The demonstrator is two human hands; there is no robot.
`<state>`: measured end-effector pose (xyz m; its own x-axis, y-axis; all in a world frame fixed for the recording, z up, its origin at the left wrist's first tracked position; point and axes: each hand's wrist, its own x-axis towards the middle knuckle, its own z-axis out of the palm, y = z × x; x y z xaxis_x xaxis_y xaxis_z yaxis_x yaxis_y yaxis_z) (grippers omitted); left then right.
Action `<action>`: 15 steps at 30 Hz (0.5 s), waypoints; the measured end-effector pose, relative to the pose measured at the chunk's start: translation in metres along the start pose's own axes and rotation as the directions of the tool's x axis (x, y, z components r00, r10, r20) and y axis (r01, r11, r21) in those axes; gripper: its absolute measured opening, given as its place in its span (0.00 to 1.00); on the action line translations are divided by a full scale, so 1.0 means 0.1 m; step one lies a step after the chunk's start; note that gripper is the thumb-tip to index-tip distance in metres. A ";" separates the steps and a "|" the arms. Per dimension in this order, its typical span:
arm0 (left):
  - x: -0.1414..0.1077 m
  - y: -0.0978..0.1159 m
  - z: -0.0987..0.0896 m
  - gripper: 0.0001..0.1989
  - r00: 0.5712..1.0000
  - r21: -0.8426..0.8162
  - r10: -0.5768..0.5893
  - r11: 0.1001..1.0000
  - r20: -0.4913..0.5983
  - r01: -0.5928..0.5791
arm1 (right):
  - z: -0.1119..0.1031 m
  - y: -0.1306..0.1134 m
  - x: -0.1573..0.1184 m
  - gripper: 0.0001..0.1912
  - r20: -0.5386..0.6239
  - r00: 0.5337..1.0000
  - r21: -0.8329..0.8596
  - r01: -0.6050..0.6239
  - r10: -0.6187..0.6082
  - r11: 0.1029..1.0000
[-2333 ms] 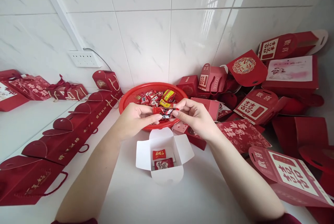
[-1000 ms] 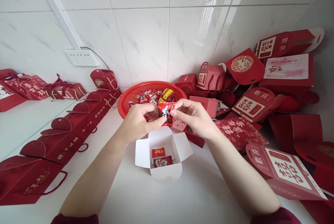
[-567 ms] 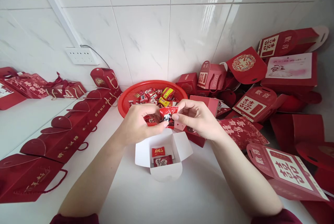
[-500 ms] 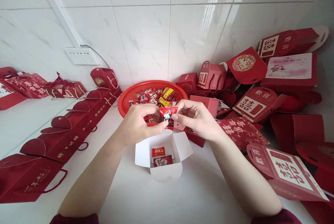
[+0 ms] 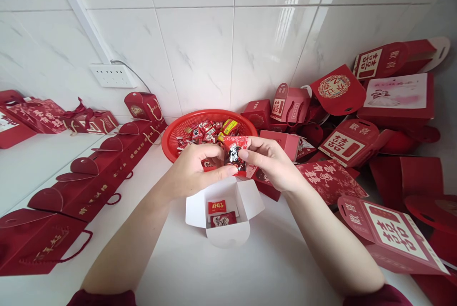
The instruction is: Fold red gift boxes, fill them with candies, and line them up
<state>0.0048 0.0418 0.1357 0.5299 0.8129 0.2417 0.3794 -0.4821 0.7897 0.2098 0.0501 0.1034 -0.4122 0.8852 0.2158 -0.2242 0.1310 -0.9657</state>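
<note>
Potentially, the red-wrapped candy (image 5: 235, 153) could slip and drop into or beside the open white carton (image 5: 228, 236) if the two-handed pinch slackens — its glossy surface probably offers little friction. It sits between the left hand (image 5: 193, 168) and right hand (image 5: 271, 163), in front of the red plastic basket (image 5: 173, 131); both hands are half-curled, each gripping one side.

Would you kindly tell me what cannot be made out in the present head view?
In the head view:
Held candy: its back faces away, and the left hand and right hand cover parts of it.
Red basket: its near rim is partly hidden by the hands.
Nearest left box: cut off by the left edge.
Right box pile: lower boxes are partly covered by upper ones.
Yellow candies: print too small to read.
</note>
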 end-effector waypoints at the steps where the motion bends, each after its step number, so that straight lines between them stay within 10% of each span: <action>1: 0.00 0.00 0.00 0.11 1.000 -0.011 -0.003 1.000 0.003 0.003 | 0.00 0.01 0.01 0.15 0.002 1.000 0.024 -0.025 0.025 0.999; 10: 0.04 -0.07 0.03 0.14 0.982 -0.287 -0.127 0.944 0.139 0.163 | 0.01 0.07 0.04 0.13 0.123 0.984 0.203 -0.153 0.129 0.967; 15: 0.03 -0.05 0.02 0.14 0.980 -0.079 -0.137 0.986 0.144 0.149 | -0.03 0.04 0.02 0.12 0.069 0.997 0.081 -0.022 0.017 0.996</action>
<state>0.0060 0.0459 0.1313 0.5765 0.8157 0.0480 0.3927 -0.3280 0.8592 0.2102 0.0538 0.0995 -0.4757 0.8544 0.2090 -0.2859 0.0745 -0.9554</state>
